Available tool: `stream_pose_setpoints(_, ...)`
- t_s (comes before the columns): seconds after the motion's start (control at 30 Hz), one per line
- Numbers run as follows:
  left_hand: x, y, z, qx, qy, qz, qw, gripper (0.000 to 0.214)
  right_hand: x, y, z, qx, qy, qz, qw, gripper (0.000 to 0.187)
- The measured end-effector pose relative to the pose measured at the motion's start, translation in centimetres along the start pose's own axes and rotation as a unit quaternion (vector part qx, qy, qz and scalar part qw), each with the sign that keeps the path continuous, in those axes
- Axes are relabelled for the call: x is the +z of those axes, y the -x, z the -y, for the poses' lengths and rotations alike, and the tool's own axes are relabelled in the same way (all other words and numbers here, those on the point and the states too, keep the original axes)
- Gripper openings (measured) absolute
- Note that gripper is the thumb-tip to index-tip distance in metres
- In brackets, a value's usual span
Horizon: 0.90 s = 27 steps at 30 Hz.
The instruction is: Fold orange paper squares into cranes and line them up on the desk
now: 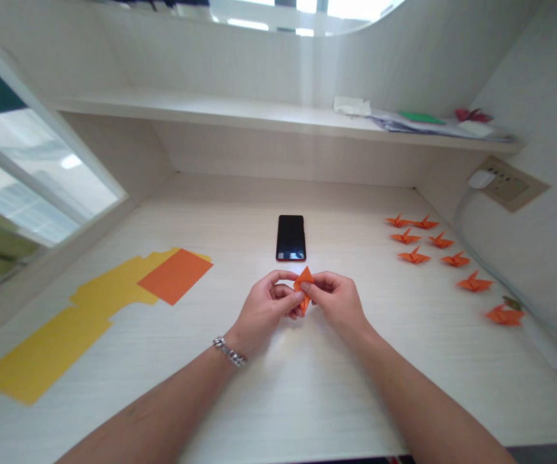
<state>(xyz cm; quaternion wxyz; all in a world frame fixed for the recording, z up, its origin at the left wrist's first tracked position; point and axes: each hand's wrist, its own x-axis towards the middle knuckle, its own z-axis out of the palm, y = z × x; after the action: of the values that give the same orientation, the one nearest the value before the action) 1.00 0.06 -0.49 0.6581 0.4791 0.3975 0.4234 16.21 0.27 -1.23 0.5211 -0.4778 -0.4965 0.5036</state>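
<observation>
A small piece of folded orange paper (306, 278), narrow and diamond-shaped, is held up between both hands over the desk. My left hand (273, 299) pinches its left side, with the thumb across the front. From the right, my right hand (339, 298) grips it between thumb and forefinger. Parts of the folds are hidden behind the fingers. Just beyond the hands a black phone (291, 237) lies flat. Several folded orange paper cranes (414, 256) stand on the right side of the desk.
At the left, yellow paper sheets (46, 351) lie spread in an overlapping row, with an orange sheet (176, 277) on top. A grey cable (481, 258) runs from a wall socket (512, 183) along the right edge. Above the desk's back, a shelf (210, 108) holds papers.
</observation>
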Motion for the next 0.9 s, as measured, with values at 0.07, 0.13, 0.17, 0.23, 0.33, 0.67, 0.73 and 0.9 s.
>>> stream_pose_setpoints(0.07, -0.09, 0.0, 0.05, 0.001, 0.003, 0.004, 1.0, 0.037, 0.12, 0.06, -0.1, -0.003, 0.005, -0.004, 1.0, 0.017)
stream_pose_setpoints(0.13, -0.15, 0.01, 0.07, 0.002, 0.004, 0.005, 1.0, 0.039, 0.24, 0.11, -0.18, -0.011, 0.011, -0.014, 1.0, 0.018)
stream_pose_setpoints(0.17, -0.15, 0.02, 0.05, 0.004, 0.004, 0.003, 1.0, 0.04, 0.29, 0.13, -0.2, -0.016, 0.013, -0.019, 1.0, 0.018)
stream_pose_setpoints(0.23, -0.09, 0.05, -0.01, 0.005, 0.004, -0.001, 1.0, 0.042, 0.39, 0.17, -0.17, -0.022, 0.014, -0.026, 0.999, 0.019)
stream_pose_setpoints(0.33, 0.07, 0.1, -0.13, -0.006, 0.006, 0.001, 1.0, 0.045, 0.49, 0.22, -0.06, -0.025, 0.016, -0.037, 0.999, 0.019)
stream_pose_setpoints(0.67, 0.21, 0.19, -0.04, -0.015, 0.021, 0.011, 1.0, 0.051, 0.53, 0.46, 0.28, -0.047, 0.038, -0.07, 0.996, 0.02)
stream_pose_setpoints(0.73, 0.23, 0.24, -0.03, -0.022, 0.031, 0.015, 0.999, 0.052, 0.54, 0.48, 0.32, -0.048, 0.044, -0.077, 0.995, 0.021)
stream_pose_setpoints(0.9, 0.23, 0.34, -0.12, -0.054, 0.069, 0.033, 0.996, 0.056, 0.65, 0.5, 0.35, -0.058, 0.044, -0.09, 0.993, 0.022)
